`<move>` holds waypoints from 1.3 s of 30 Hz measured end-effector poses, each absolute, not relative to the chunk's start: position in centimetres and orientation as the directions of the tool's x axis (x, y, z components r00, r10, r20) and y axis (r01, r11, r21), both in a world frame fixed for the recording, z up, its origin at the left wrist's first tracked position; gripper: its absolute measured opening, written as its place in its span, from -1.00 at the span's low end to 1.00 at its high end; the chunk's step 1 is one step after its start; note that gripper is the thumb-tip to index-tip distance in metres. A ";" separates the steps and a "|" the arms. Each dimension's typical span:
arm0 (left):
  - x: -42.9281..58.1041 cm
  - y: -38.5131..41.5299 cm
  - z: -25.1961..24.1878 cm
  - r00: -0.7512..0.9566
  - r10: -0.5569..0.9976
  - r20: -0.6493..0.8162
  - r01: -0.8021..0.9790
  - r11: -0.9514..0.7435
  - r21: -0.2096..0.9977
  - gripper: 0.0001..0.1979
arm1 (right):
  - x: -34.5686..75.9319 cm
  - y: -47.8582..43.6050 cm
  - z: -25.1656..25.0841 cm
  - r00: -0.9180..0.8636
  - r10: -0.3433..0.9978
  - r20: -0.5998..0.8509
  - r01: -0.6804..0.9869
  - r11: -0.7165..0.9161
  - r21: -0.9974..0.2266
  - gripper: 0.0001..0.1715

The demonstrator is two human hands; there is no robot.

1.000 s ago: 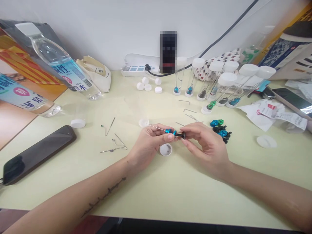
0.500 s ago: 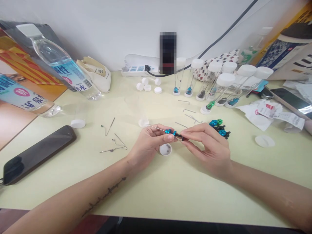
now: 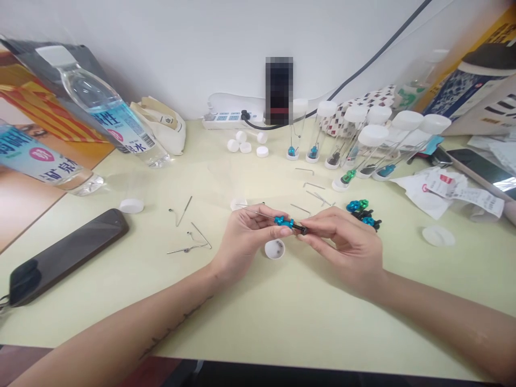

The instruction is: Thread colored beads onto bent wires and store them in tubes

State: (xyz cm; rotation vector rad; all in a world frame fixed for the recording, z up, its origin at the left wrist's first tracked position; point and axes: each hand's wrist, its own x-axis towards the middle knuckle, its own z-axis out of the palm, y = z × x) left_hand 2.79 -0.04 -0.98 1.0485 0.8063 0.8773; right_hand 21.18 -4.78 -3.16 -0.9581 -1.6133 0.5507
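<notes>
My left hand (image 3: 250, 234) pinches a small blue-and-black metal fitting (image 3: 284, 221) with a thin metal rod pointing out to the left. At the fitting's black end, the fingertips of my right hand (image 3: 342, 239) are closed on it. Just below the hands sits a white cap (image 3: 274, 249) with tiny dark pieces inside. To the left lie several bent thin metal rods (image 3: 199, 235). Several hex keys (image 3: 314, 186) are scattered beyond my right hand. A cluster of blue, green and black fittings (image 3: 365, 212) lies right of it.
Clear tubes with white caps (image 3: 373, 136) stand at the back right, holding fittings. White caps (image 3: 245, 147) lie near a power strip (image 3: 226, 117). A dark phone (image 3: 68, 252) and water bottles (image 3: 116, 118) are on the left; receipts (image 3: 443, 185) are on the right.
The fitting has turned slightly in my fingers, showing more of its blue body. My right fingertips have shifted slightly at its black end. The view has moved a little.
</notes>
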 end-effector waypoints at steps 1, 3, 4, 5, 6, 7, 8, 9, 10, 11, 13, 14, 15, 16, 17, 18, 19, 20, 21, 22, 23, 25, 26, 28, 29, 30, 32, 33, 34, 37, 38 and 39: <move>2.8 -0.1 -1.0 0.418 0.900 -0.122 -0.199 0.222 0.955 -0.81 | 21.2 -4.8 -3.1 -0.044 0.828 0.559 0.279 0.548 -0.789 -0.62; 2.7 -0.2 -0.9 0.393 0.916 -0.086 -0.166 0.163 0.973 -0.81 | 21.2 -4.8 -3.1 -0.045 0.842 0.538 0.262 0.529 -0.807 -0.64; 2.7 -0.2 -0.8 0.382 0.922 -0.064 -0.149 0.130 0.980 -0.81 | 21.2 -4.8 -3.1 -0.045 0.847 0.530 0.257 0.522 -0.813 -0.65; 2.6 -0.3 -0.8 0.373 0.927 -0.039 -0.135 0.096 0.986 -0.81 | 21.2 -4.8 -3.0 -0.045 0.853 0.521 0.252 0.514 -0.820 -0.66; 2.6 -0.4 -0.7 0.367 0.930 -0.015 -0.119 0.063 0.991 -0.82 | 21.2 -4.8 -3.0 -0.045 0.860 0.507 0.244 0.502 -0.830 -0.66; 2.6 -0.4 -0.6 0.363 0.932 0.008 -0.103 0.032 0.994 -0.82 | 21.1 -4.8 -2.9 -0.044 0.869 0.492 0.232 0.488 -0.842 -0.67; 2.6 -0.5 -0.6 0.360 0.933 0.028 -0.087 0.003 0.996 -0.83 | 21.1 -4.8 -2.9 -0.043 0.880 0.474 0.216 0.471 -0.855 -0.68; 2.6 -0.6 -0.5 0.355 0.934 0.047 -0.073 -0.022 0.997 -0.84 | 21.1 -4.8 -2.9 -0.043 0.891 0.452 0.193 0.452 -0.871 -0.68; 2.5 -0.6 -0.5 0.351 0.934 0.062 -0.062 -0.043 0.997 -0.84 | 21.1 -4.8 -2.9 -0.045 0.902 0.429 0.165 0.430 -0.887 -0.69; 2.5 -0.7 -0.5 0.348 0.935 0.073 -0.054 -0.058 0.997 -0.84 | 21.1 -4.8 -2.9 -0.048 0.913 0.405 0.133 0.408 -0.903 -0.70; 2.5 -0.8 -0.5 0.343 0.935 0.089 -0.052 -0.076 0.996 -0.83 | 21.0 -4.8 -2.9 -0.058 0.934 0.354 0.066 0.357 -0.932 -0.72; 2.5 -0.8 -0.5 0.342 0.935 0.094 -0.053 -0.081 0.995 -0.83 | 21.0 -4.8 -2.9 -0.064 0.943 0.327 0.034 0.329 -0.944 -0.73; 2.5 -0.8 -0.5 0.340 0.935 0.099 -0.055 -0.086 0.995 -0.82 | 21.1 -4.8 -2.9 -0.069 0.951 0.302 0.005 0.303 -0.953 -0.74; 2.5 -0.8 -0.5 0.339 0.935 0.103 -0.055 -0.089 0.994 -0.82 | 21.1 -4.8 -2.9 -0.075 0.958 0.278 -0.019 0.278 -0.960 -0.74; 2.6 -0.8 -0.5 0.339 0.935 0.106 -0.054 -0.093 0.994 -0.82 | 21.1 -4.7 -2.9 -0.082 0.963 0.256 -0.038 0.254 -0.967 -0.74; 2.6 -0.8 -0.5 0.340 0.934 0.108 -0.048 -0.097 0.994 -0.83 | 21.1 -4.7 -2.9 -0.087 0.968 0.237 -0.051 0.233 -0.971 -0.75; 2.6 -0.7 -0.4 0.344 0.933 0.108 -0.039 -0.101 0.994 -0.83 | 21.1 -4.7 -2.9 -0.093 0.972 0.217 -0.058 0.213 -0.975 -0.76; 2.5 -0.7 -0.4 0.349 0.931 0.109 -0.030 -0.105 0.994 -0.83 | 21.1 -4.6 -2.8 -0.097 0.975 0.199 -0.061 0.194 -0.979 -0.77; 2.5 -0.7 -0.4 0.355 0.928 0.110 -0.021 -0.110 0.994 -0.83 | 21.1 -4.6 -2.7 -0.100 0.978 0.181 -0.063 0.175 -0.983 -0.78; 2.5 -0.7 -0.4 0.358 0.926 0.115 -0.012 -0.119 0.993 -0.84 | 21.1 -4.6 -2.6 -0.106 0.981 0.163 -0.068 0.156 -0.985 -0.79; 2.5 -0.6 -0.4 0.362 0.924 0.122 -0.005 -0.128 0.992 -0.84 | 21.1 -4.6 -2.5 -0.113 0.983 0.146 -0.076 0.138 -0.988 -0.80; 2.5 -0.6 -0.4 0.364 0.921 0.140 0.002 -0.151 0.988 -0.85 | 21.0 -4.5 -2.5 -0.124 0.986 0.113 -0.104 0.101 -0.989 -0.80; 2.5 -0.6 -0.5 0.365 0.919 0.150 0.004 -0.162 0.987 -0.85 | 21.0 -4.5 -2.5 -0.127 0.987 0.100 -0.125 0.084 -0.989 -0.80; 2.6 -0.5 -0.5 0.373 0.914 0.162 0.004 -0.176 0.984 -0.85 | 21.0 -4.4 -2.5 -0.133 0.988 0.076 -0.171 0.053 -0.984 -0.81; 2.6 -0.5 -0.5 0.377 0.911 0.167 0.003 -0.181 0.983 -0.86 | 21.0 -4.4 -2.6 -0.141 0.988 0.067 -0.190 0.039 -0.981 -0.82; 2.6 -0.5 -0.5 0.381 0.909 0.169 0.004 -0.185 0.983 -0.86 | 21.1 -4.3 -2.6 -0.153 0.986 0.059 -0.203 0.027 -0.979 -0.83; 2.6 -0.5 -0.5 0.389 0.906 0.168 0.006 -0.185 0.983 -0.87 | 21.1 -4.3 -2.7 -0.182 0.982 0.044 -0.212 0.005 -0.977 -0.85; 2.7 -0.5 -0.5 0.389 0.906 0.166 0.006 -0.183 0.983 -0.88 | 21.1 -4.2 -2.7 -0.191 0.981 0.037 -0.210 -0.004 -0.978 -0.86; 2.7 -0.5 -0.5 0.387 0.908 0.163 0.006 -0.180 0.984 -0.88 | 21.1 -4.2 -2.7 -0.196 0.980 0.031 -0.206 -0.010 -0.979 -0.86; 2.9 -0.6 -0.6 0.375 0.916 0.146 0.011 -0.162 0.987 -0.89 | 21.0 -4.2 -2.8 -0.182 0.983 0.022 -0.185 -0.012 -0.983 -0.83; 3.0 -0.7 -0.6 0.374 0.918 0.134 0.013 -0.150 0.989 -0.89 | 20.9 -4.2 -2.9 -0.173 0.985 0.023 -0.176 -0.008 -0.984 -0.82; 3.0 -0.7 -0.7 0.376 0.919 0.118 0.015 -0.134 0.991 -0.88 | 20.8 -4.2 -2.9 -0.164 0.986 0.024 -0.166 -0.004 -0.986 -0.81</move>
